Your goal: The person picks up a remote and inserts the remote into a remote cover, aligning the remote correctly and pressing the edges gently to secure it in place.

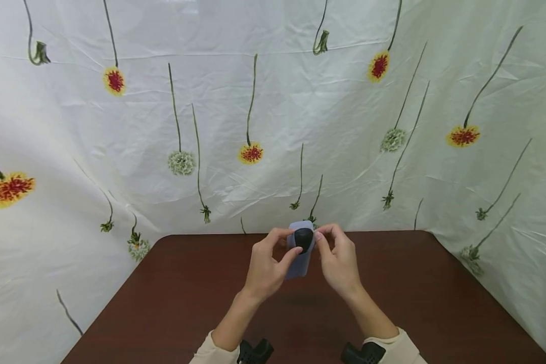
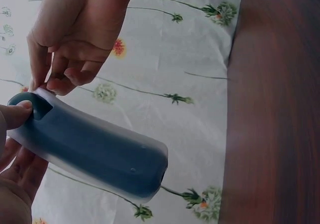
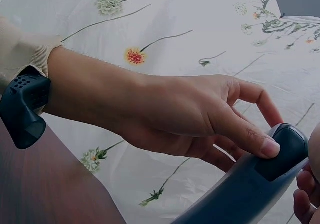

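Observation:
A dark, rounded-ended device [image 1: 303,238] sits in a translucent bluish sleeve [image 1: 298,265], held up over the table. Its black end shows bare through an opening in the sleeve; the rest shows blue through the cover [image 2: 100,149]. My left hand [image 1: 265,265] grips it from the left, thumb on the dark end and fingers behind and along the edge. On the other side my right hand [image 1: 339,260] pinches the sleeve's upper rim between thumb and index finger. The right thumb [image 3: 270,148] lies right at the border of the dark end.
Below the hands is a dark reddish-brown table [image 1: 200,288] with rounded far corners. A white cloth [image 1: 273,111] printed with flowers hangs behind and around it. Both wrists wear black camera mounts [image 1: 364,353] over cream sleeves.

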Tool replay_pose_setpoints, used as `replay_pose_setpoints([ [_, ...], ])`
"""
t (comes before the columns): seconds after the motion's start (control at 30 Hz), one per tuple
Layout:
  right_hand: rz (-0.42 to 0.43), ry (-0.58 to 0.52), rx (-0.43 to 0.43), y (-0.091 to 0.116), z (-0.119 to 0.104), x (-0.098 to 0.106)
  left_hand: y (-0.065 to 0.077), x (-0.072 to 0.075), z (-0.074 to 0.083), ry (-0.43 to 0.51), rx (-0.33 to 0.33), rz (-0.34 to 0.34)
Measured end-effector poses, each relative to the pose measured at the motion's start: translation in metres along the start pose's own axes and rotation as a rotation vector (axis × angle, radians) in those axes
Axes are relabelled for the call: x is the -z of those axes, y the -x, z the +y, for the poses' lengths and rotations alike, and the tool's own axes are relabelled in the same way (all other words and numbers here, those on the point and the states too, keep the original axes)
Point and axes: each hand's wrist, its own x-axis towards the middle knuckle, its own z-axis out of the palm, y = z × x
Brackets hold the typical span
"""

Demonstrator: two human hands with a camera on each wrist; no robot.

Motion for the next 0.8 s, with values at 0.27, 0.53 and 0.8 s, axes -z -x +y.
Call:
replay_pose_setpoints([
  [0.27, 0.027, -0.009, 0.05, 0.0001, 0.0024, 0.0005, 0.0009, 0.0003, -0.0027, 0.025, -0.016, 0.016],
  [0.53, 0.035, -0.023, 0.062, -0.0027, 0.0018, 0.0015, -0.0001, 0.0026, -0.001, 0.042, -0.003, 0.012],
  [0.8, 0.027, -0.05, 0.047, -0.0022, 0.0023, 0.0015, -0.0007, 0.0043, 0.0007, 0.042, 0.027, 0.007],
])
